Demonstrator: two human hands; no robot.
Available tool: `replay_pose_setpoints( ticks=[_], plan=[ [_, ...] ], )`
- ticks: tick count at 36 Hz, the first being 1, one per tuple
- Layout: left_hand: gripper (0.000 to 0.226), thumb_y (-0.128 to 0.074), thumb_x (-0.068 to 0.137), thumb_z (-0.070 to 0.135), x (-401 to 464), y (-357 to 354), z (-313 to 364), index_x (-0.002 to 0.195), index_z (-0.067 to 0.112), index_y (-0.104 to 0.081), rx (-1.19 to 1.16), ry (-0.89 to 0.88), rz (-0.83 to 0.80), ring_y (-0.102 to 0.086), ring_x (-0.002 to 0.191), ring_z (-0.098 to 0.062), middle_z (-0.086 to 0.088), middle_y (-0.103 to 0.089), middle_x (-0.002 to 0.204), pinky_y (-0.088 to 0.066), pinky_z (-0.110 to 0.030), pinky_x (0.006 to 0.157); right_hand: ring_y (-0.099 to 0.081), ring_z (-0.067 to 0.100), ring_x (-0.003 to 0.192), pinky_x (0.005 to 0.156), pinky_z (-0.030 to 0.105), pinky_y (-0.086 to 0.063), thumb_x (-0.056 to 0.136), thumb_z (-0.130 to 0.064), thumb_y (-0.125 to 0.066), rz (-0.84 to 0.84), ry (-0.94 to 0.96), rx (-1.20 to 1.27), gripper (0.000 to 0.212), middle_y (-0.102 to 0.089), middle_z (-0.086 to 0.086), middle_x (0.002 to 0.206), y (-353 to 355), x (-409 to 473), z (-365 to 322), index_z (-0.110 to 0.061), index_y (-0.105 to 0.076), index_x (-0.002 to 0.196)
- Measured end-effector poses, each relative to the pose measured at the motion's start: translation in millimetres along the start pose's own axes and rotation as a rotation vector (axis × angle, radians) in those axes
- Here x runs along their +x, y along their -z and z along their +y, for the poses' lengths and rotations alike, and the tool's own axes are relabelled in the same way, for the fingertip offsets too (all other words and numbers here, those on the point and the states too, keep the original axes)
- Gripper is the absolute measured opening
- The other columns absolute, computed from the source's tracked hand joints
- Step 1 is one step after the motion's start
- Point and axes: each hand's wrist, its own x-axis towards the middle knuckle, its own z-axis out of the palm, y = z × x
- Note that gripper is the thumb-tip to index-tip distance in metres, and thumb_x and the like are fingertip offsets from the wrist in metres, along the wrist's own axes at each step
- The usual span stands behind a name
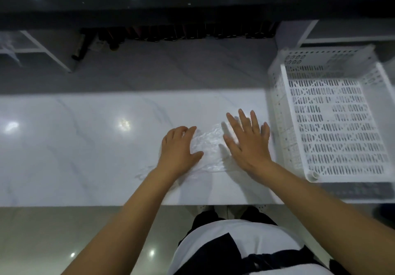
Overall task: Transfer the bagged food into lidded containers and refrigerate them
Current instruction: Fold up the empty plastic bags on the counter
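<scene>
Two hands are pressed on a crumpled clear plastic bag [208,146] near the white marble countertop's [85,146] front edge, left hand [178,146] fingers curled, right hand [248,141] spread flat; smoothing outward evenly is advised.

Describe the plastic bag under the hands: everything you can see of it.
The clear plastic bag lies flat and crinkled on the white marble-look counter, just left of the white perforated basket. It looks thin, see-through and empty; no food shows inside, though blur hides fine detail. The left hand rests on its left part with fingers curled at the edge. The right hand lies over its right side, fingers straight and spread. A wrinkled edge trails out toward the near left.
</scene>
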Motion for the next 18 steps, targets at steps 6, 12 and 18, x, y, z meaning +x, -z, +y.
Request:
replay_pose_setpoints(
  ticks=[6,12,18],
  plan=[
    [0.076,-0.075,0.081,0.035,29,12,15,0.148,0.028,-0.039,0.092,-0.084,-0.109,-0.039,0.128,-0.027,-0.004,-0.040,0.143,-0.041,-0.036,0.098,0.008,0.019,0.154,0.122,0.050,0.005,0.097,-0.058,-0.030,-0.036,0.051,0.011,0.061,-0.005,-0.004,0.168,7,-49,-3,-0.039,-0.023,0.155],
    [0.079,-0.081,0.076,0.022,40,15,22,0.141,0.032,-0.039,0.030,-0.034,-0.206,-0.058,0.091,-0.022,-0.002,-0.051,0.127,-0.048,-0.031,0.069,0.015,0.018,0.153,0.121,0.050,0.007,0.105,-0.047,-0.023,-0.165,0.024,-0.070,0.057,0.007,-0.007,0.168,-9,-57,6,-0.041,-0.003,0.158],
    [0.066,-0.076,0.080,0.018,43,19,31,0.138,0.034,-0.051,0.017,-0.101,-0.228,-0.061,0.103,-0.020,0.004,-0.064,0.127,-0.049,-0.030,0.074,0.006,0.018,0.154,0.121,0.053,0.003,0.105,-0.047,-0.023,-0.089,0.006,-0.039,0.053,-0.003,-0.007,0.168,-17,-57,4,-0.044,-0.010,0.156]
  ],
)
